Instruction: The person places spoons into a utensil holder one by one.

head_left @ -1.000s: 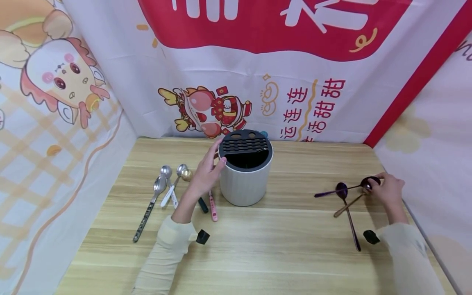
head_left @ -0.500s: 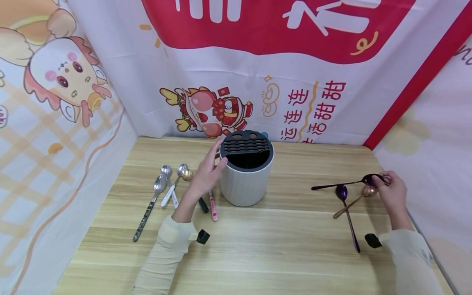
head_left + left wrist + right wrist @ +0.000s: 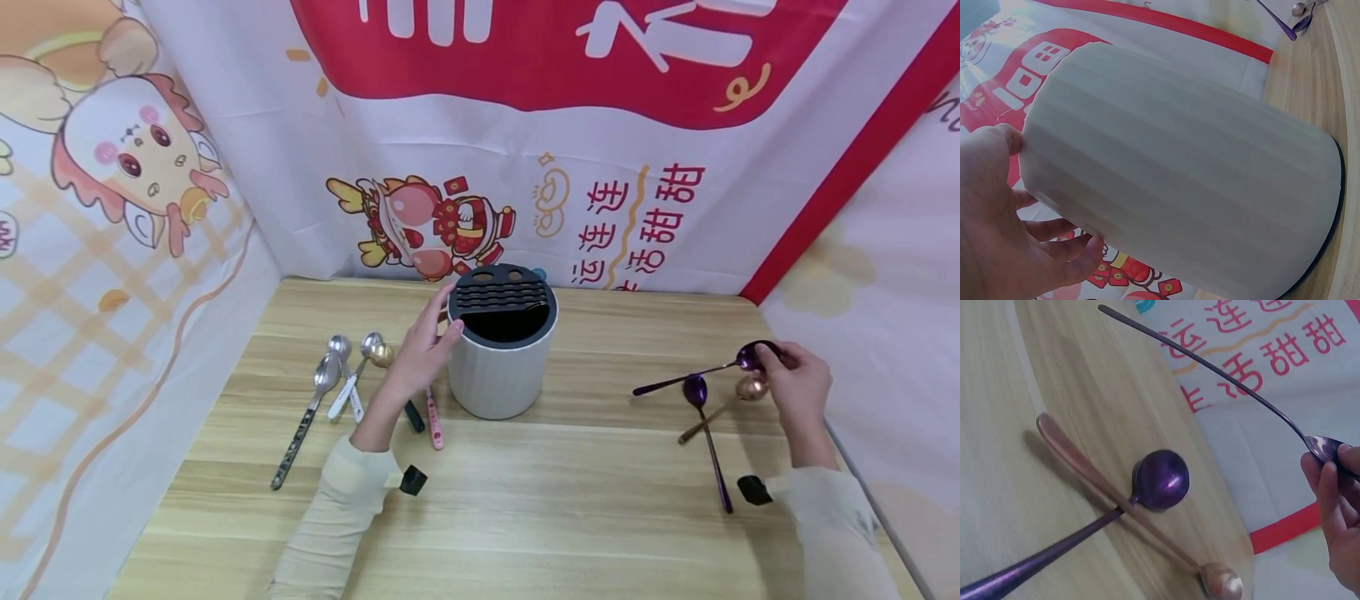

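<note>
A white ribbed cutlery holder [image 3: 497, 379] with a dark slotted lid stands upright at the table's middle back. My left hand [image 3: 422, 354] grips its upper left side, thumb near the rim and fingers round the side; the left wrist view [image 3: 1016, 231] shows the fingertips against the wall. At the right, my right hand [image 3: 801, 387] pinches a dark purple spoon [image 3: 1319, 447] by its bowl, the handle pointing left above the table. Below it lie a second purple spoon [image 3: 1163, 479] and a copper-coloured spoon [image 3: 1216, 580], their handles crossing.
Left of the holder lie several spoons: one with a black patterned handle [image 3: 296, 446], one with a white handle [image 3: 342, 398], a gold-bowled spoon [image 3: 381, 356], and a pink handle [image 3: 433, 423] partly behind my left arm. Printed cloth [image 3: 675, 250] hangs along the table's back edge.
My right hand has lifted the purple spoon off the copper-coloured one, moving slightly up and right in view. My left hand keeps its grip on the holder.
</note>
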`<state>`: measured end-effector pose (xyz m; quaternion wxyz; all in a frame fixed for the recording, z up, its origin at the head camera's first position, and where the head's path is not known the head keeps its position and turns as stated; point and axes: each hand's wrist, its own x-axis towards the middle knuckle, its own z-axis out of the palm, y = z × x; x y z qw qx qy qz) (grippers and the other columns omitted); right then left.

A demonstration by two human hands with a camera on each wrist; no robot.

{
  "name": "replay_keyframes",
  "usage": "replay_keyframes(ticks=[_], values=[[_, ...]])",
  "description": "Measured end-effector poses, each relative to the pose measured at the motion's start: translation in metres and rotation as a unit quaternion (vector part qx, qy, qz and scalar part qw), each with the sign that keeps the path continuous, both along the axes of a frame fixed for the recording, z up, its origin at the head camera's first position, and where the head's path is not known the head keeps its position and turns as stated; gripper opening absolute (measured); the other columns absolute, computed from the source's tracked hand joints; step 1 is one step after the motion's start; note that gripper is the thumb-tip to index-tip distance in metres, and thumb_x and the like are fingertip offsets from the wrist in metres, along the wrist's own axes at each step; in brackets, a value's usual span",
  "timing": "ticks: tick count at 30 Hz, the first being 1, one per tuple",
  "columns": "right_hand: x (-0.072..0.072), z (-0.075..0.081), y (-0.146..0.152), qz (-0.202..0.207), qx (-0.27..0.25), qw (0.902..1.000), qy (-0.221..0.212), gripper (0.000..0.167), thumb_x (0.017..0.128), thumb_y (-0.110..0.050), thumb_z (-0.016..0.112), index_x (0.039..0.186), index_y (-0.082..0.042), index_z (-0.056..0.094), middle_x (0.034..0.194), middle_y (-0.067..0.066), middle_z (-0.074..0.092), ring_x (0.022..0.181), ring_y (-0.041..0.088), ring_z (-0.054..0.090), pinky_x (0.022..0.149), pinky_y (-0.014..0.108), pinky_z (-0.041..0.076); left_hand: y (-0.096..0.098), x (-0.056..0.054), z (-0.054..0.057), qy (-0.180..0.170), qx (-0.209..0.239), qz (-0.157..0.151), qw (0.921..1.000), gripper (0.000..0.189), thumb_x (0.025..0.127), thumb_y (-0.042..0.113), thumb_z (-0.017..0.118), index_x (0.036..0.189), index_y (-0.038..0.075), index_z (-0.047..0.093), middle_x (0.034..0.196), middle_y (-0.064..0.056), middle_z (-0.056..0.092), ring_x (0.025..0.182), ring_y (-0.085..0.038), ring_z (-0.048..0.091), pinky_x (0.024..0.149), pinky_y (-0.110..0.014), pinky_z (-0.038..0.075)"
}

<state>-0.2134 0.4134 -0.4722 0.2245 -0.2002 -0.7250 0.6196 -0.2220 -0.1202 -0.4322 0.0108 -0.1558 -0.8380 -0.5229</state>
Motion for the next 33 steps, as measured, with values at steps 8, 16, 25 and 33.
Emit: replay_keyframes(ticks=[8,16,25,33], values=[[0.001,0.014,-0.011,0.018,-0.097,0.9947,0.029,0.022,0.089,0.001,0.068,0.077,-0.016,0.073,0.067,-0.011,0.072,0.053,0.002,0.068,0.052,0.014,0.055,0.001,0.000,0.001,-0.002,-0.006,0.004,1.0000,0.061,0.103,0.049,0.042,0.158,0.040,0.015,0.166,-0.003,0.021,0.145,-0.037,0.037,0.107,-0.057,0.046],[0.004,0.030,-0.028,0.039,-0.147,0.9854,0.077,0.019,0.087,0.008,0.067,0.079,-0.007,0.074,0.070,-0.003,0.074,0.058,0.007,0.071,0.056,0.018,0.057,0.000,0.001,0.001,-0.005,-0.010,0.004,0.9999,0.061,0.103,0.048,0.042,0.158,0.041,0.015,0.167,-0.001,0.021,0.146,-0.036,0.036,0.108,-0.057,0.046],[0.004,0.041,-0.039,0.039,-0.146,0.9822,0.111,0.009,0.086,0.005,0.070,0.087,-0.002,0.075,0.075,-0.001,0.075,0.061,0.008,0.072,0.058,0.019,0.058,0.001,0.001,0.002,0.000,-0.011,0.003,0.9999,0.061,0.104,0.045,0.042,0.158,0.039,0.015,0.167,-0.001,0.020,0.147,-0.036,0.034,0.108,-0.058,0.045],[0.006,0.049,-0.048,0.047,-0.144,0.9786,0.140,0.008,0.085,0.004,0.072,0.091,0.001,0.077,0.076,0.001,0.076,0.061,0.009,0.073,0.058,0.019,0.058,0.000,0.002,0.004,0.001,-0.007,-0.001,1.0000,0.061,0.104,0.044,0.042,0.158,0.038,0.015,0.167,-0.002,0.021,0.147,-0.037,0.034,0.108,-0.058,0.045]])
